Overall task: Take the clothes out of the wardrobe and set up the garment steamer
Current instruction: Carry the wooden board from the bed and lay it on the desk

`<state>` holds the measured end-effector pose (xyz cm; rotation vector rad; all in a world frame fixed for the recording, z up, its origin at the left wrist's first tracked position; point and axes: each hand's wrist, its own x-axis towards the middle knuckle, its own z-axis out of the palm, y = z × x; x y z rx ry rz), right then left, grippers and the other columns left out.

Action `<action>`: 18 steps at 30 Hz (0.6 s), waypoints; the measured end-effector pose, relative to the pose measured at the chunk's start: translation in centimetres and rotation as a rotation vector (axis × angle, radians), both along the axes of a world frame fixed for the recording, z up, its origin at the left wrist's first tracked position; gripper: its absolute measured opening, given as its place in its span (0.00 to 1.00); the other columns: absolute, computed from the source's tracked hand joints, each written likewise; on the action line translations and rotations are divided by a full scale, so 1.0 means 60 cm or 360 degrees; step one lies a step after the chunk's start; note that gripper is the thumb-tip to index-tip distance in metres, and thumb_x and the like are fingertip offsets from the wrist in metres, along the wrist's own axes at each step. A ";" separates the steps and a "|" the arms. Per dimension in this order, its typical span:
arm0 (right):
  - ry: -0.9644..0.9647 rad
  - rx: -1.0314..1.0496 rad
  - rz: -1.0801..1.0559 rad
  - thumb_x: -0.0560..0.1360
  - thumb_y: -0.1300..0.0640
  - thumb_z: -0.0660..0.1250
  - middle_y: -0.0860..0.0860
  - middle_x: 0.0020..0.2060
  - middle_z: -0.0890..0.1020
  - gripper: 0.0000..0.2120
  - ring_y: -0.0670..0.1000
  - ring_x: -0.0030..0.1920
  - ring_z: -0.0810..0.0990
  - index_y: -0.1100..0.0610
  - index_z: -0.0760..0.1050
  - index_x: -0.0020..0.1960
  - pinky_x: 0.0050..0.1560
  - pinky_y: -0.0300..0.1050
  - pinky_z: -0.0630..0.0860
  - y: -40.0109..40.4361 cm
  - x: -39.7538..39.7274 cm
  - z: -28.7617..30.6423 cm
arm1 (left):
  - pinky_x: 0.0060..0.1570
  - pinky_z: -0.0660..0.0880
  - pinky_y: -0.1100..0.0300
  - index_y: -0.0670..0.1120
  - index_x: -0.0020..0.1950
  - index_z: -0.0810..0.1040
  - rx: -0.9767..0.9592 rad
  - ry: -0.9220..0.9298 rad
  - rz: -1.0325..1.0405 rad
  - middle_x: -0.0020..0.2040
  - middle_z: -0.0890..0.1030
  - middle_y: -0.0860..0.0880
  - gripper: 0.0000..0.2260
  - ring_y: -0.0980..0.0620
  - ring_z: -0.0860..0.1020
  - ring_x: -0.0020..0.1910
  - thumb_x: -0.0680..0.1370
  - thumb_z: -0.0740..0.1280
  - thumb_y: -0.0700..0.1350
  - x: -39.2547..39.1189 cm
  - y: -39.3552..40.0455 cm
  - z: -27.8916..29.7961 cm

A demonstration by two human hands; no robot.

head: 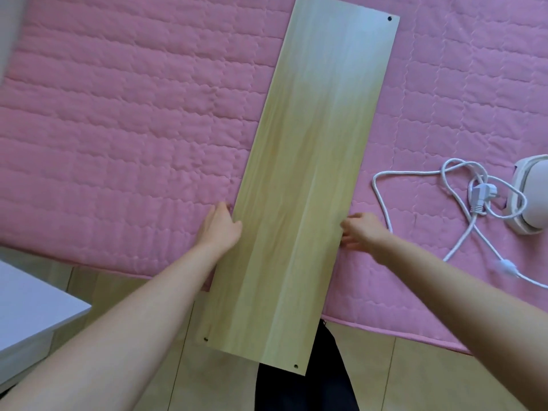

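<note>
Long pale wooden board lies lengthwise across the pink quilted bed cover, running from 12 o'clock down to 6. Its near end overhangs the bed edge above the wood-look floor. Small dark holes sit at the board's corners.

My left hand is on the board's left edge at about 8 o'clock from its middle. The thumb lies on the top face; the fingers drop past the edge, so I can't see how far they wrap. It grips the edge.

My right hand is at the right edge, roughly opposite, at 4 o'clock. Fingers are loosely curled with the tips at the edge. I can't tell whether they actually clamp it or just touch it.

The garment steamer, a white body, lies on the cover at 3 o'clock, cut off by the frame edge and well apart from the board. Its white cord loops loosely between steamer and board, with the plug lying in the tangle just beside the steamer. The cord's nearest loop passes close to my right hand, with no contact visible.

White furniture corner stands at 8 o'clock, on the floor beside the bed.
</note>
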<state>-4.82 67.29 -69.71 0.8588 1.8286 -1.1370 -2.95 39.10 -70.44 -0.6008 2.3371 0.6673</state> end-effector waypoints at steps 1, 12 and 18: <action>0.0046 0.0017 -0.0004 0.74 0.65 0.57 0.59 0.38 0.75 0.08 0.54 0.33 0.73 0.61 0.74 0.46 0.33 0.41 0.68 0.002 -0.025 0.001 | 0.60 0.71 0.47 0.41 0.64 0.72 0.0035 0.0016 -0.0005 0.60 0.76 0.41 0.20 0.39 0.74 0.61 0.73 0.64 0.45 -0.025 0.006 0.000; 0.0084 0.0178 0.0013 0.68 0.60 0.67 0.60 0.43 0.78 0.15 0.60 0.45 0.82 0.67 0.75 0.52 0.36 0.47 0.78 0.006 -0.102 0.004 | 0.68 0.63 0.50 0.40 0.70 0.65 0.0043 -0.0041 0.0067 0.68 0.66 0.39 0.26 0.38 0.66 0.68 0.74 0.66 0.46 -0.088 0.047 -0.016; 0.0048 0.0224 -0.0024 0.65 0.59 0.69 0.59 0.41 0.78 0.12 0.60 0.44 0.82 0.65 0.75 0.45 0.32 0.47 0.79 -0.012 -0.076 0.008 | 0.68 0.63 0.50 0.40 0.71 0.64 0.0097 -0.0092 0.0184 0.68 0.67 0.38 0.27 0.38 0.66 0.68 0.75 0.66 0.47 -0.074 0.038 -0.009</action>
